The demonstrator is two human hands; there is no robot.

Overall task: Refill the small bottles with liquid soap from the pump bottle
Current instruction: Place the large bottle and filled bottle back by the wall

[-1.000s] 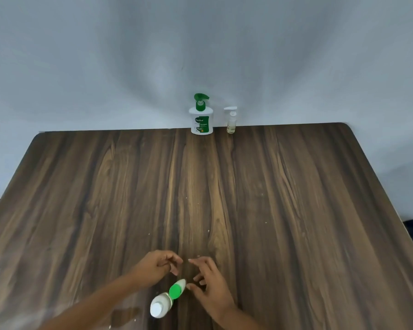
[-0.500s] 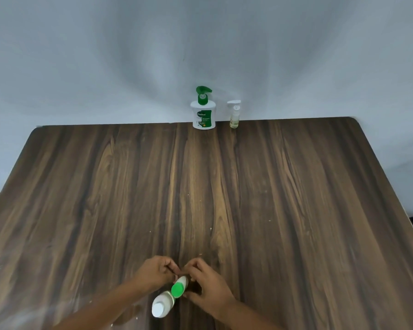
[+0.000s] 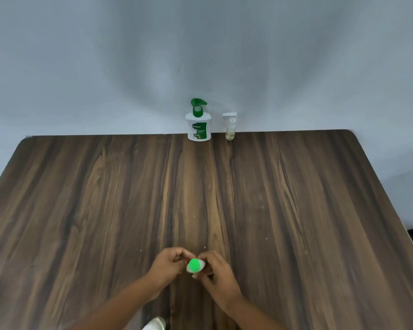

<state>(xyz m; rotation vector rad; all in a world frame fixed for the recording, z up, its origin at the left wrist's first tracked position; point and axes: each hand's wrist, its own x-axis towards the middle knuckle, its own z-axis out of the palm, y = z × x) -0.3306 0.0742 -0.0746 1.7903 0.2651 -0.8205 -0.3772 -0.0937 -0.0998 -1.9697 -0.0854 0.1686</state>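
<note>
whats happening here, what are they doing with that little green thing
A person has both hands around a small white bottle with a green cap near the front edge of the wooden table. The left hand and right hand each have a grip on it, apparently working at the cap. The green-topped pump bottle of soap stands untouched at the far edge by the wall, with a small clear pump bottle beside it. No soap is being transferred yet.

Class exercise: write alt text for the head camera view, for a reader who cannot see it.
Both hands, left hand and right hand, hold a small green-capped bottle above a wooden table. A pump bottle and a small clear bottle stand at the far edge.
</note>
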